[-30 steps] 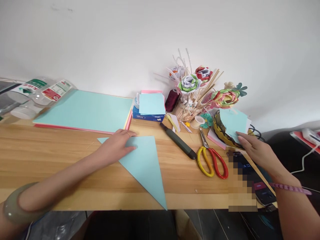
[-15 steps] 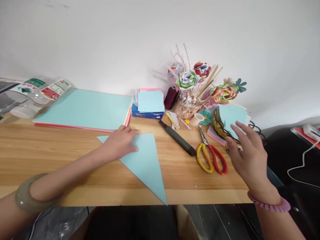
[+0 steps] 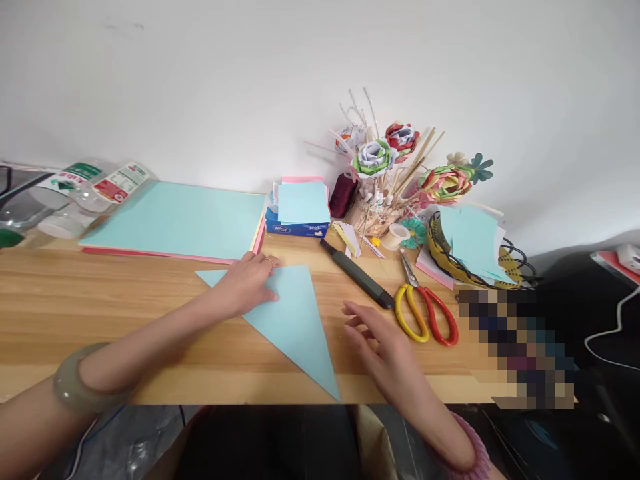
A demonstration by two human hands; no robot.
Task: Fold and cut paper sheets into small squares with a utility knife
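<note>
A light blue sheet of paper in a triangle shape (image 3: 295, 327) lies on the wooden table, one corner reaching the front edge. My left hand (image 3: 249, 285) presses down on its upper left part, fingers stretched out and thumb apart. To the right of the paper hovers my right hand (image 3: 384, 343), holding nothing, its fingers a little bent and the thumb apart. Beyond that hand are red-and-yellow-handled scissors (image 3: 425, 313) and a dark green pen-like tool (image 3: 361, 277).
Large coloured sheets (image 3: 180, 223) lie at the back left beside plastic bottles (image 3: 95, 187). A blue box (image 3: 297, 225) bears small paper squares. Paper flowers (image 3: 375, 159) stand behind a thread spool (image 3: 395, 237). A yellow basket (image 3: 445, 257) holds blue paper. One patch at right is pixelated.
My right hand has come from beside the basket at the right, leftward and down, close to the paper triangle. My left hand stays on the paper. The view has shifted slightly.
</note>
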